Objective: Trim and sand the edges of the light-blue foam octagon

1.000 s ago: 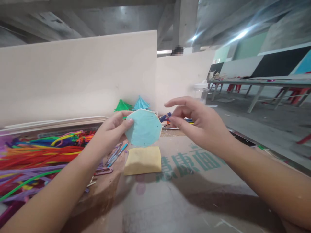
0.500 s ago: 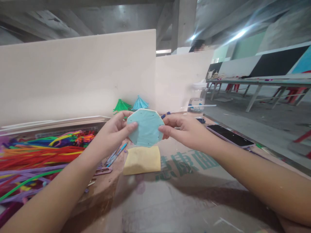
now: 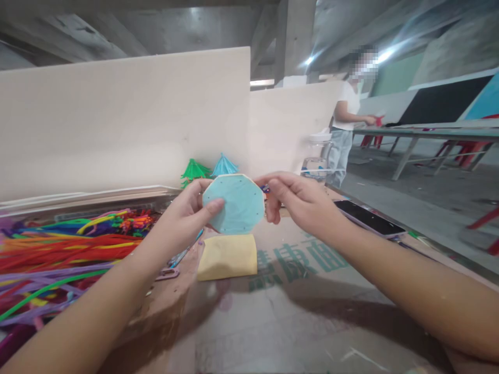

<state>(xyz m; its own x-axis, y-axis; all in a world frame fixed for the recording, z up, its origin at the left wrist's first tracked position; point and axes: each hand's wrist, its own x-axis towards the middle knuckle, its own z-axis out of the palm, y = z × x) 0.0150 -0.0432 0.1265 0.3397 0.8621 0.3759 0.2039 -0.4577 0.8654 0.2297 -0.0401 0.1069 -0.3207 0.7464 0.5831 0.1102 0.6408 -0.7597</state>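
My left hand is closed on a flat light-blue octagonal piece, its thumb on the face and its fingers behind. Small dark holes dot the piece near its edge, and a pale rim shows along the top. At its right edge is my right hand, thumb lifted off the face, fingers loosely bent and apart; the index fingertip is at the upper right edge, partly hidden. Below the octagon a yellow sheet lies on the cardboard. Behind it stand a green umbrella-shaped craft and a blue one.
Colourful pipe cleaners are heaped at the left. Blue pens lie near my left wrist. A phone and a clear bottle are on the right. Pale boards rise behind. A person stands beyond, by another table.
My right thumb has come off the octagon's face and the right hand has shifted slightly right. The person in the background has come into fuller view, farther right.
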